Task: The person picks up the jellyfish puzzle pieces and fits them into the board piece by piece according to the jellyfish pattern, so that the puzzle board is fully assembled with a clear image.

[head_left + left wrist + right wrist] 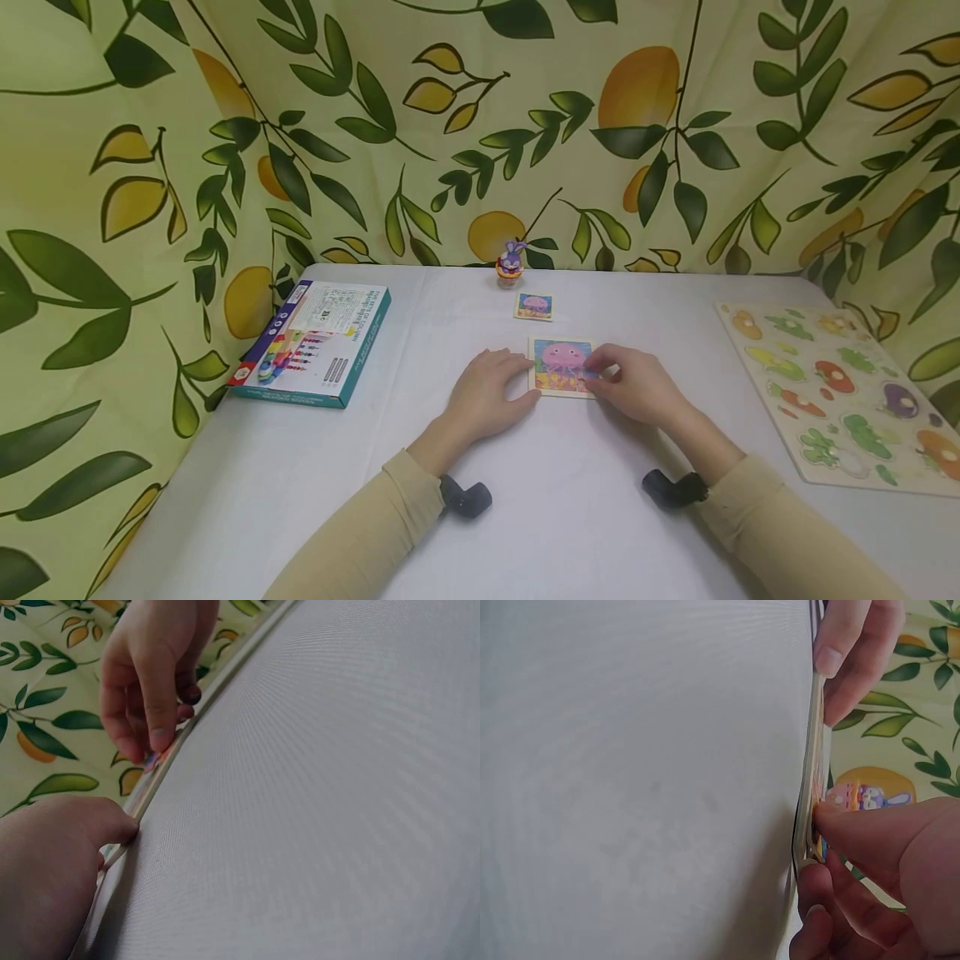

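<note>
A small square puzzle board (558, 388) with a pink jellyfish-like creature lies flat before me in the head view. My left hand (489, 392) grips its left side, the thumb at the near left corner and a finger farther up that edge. Over the right side, my right hand (633, 385) pinches a small colourful puzzle piece (824, 849) between thumb and fingers, right at the board's surface. Fingers cover most of this piece. The left wrist view shows the board edge-on, with the left thumb (120, 825) against its near edge.
A smaller card (535, 307) with the same picture lies beyond the board, near a purple rabbit figurine (510, 265). A flat toy box (315, 342) sits at left. On the right lies a wooden vegetable puzzle board (840, 392). Patterned curtain (480, 125) borders the white table (555, 517).
</note>
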The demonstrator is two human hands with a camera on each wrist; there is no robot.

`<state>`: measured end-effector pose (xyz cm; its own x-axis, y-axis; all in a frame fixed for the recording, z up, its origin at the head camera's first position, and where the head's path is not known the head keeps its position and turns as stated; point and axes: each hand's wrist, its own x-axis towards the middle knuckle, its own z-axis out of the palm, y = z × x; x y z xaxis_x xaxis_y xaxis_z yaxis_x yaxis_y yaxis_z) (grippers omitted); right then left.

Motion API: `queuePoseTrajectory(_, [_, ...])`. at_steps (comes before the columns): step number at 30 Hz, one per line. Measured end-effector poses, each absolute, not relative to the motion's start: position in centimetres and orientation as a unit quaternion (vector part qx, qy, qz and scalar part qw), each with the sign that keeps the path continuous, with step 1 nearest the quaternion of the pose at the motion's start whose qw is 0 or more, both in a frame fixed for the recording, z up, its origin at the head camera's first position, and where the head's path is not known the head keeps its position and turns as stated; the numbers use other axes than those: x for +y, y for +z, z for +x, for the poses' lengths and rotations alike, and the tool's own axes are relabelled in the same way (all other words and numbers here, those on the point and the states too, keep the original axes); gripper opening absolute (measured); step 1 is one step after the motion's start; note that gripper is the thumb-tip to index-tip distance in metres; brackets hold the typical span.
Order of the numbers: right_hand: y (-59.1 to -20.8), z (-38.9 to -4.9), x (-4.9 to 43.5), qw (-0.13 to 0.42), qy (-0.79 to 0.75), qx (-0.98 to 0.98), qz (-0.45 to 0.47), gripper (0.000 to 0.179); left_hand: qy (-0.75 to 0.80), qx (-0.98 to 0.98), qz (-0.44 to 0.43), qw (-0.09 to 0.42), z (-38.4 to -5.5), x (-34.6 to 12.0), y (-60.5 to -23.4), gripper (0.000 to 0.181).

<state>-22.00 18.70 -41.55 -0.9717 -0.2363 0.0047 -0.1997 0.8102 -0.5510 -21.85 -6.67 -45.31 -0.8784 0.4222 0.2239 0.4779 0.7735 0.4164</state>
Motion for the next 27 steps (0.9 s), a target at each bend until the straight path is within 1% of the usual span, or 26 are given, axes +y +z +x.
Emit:
queuePoseTrajectory(14, [-41.2,-21.7,18.1,0.022,-0.224,0.966,-0.127,0.016,-0.237,-0.94,-0.238,0.058,-21.9,-6.5,-45.3,0.048])
queuePoseTrajectory(21, [-40.8,-20.9,17.4,-0.007,-0.147,0.976,-0.158,0.015,-0.236,-0.941,-0.237,0.054,-21.9,-6.6,-45.2,0.048])
queuePoseTrajectory(24, [-40.7,-20.6,17.1,-0.013,-0.123,0.977,-0.174,0.016,-0.237,-0.941,-0.237,0.054,-21.8,-6.6,-45.2,0.048])
queuePoseTrajectory(27, [-40.7,-20.6,17.1,-0.011,-0.124,0.977,-0.17,0.016,-0.24,-0.939,-0.239,0.055,-21.9,-6.6,-45.3,0.048])
